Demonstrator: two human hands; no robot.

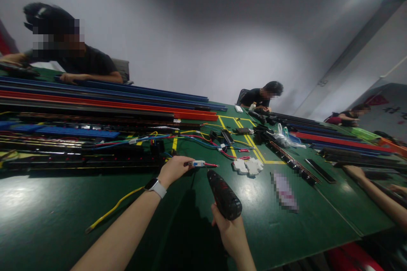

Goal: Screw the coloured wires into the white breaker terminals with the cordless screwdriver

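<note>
The right hand (232, 230) grips a black power screwdriver (224, 194), tip aimed up-left toward what looks like a small connector (199, 163) pinched in the left hand's (173, 169) fingers.

An electrical assembly workshop
Long green desk (63, 207) marked with yellow tape, piled with coloured rails (127, 101), loose wires (190, 137) and white connectors (249, 166); several seated people (262, 95) work along it
</note>
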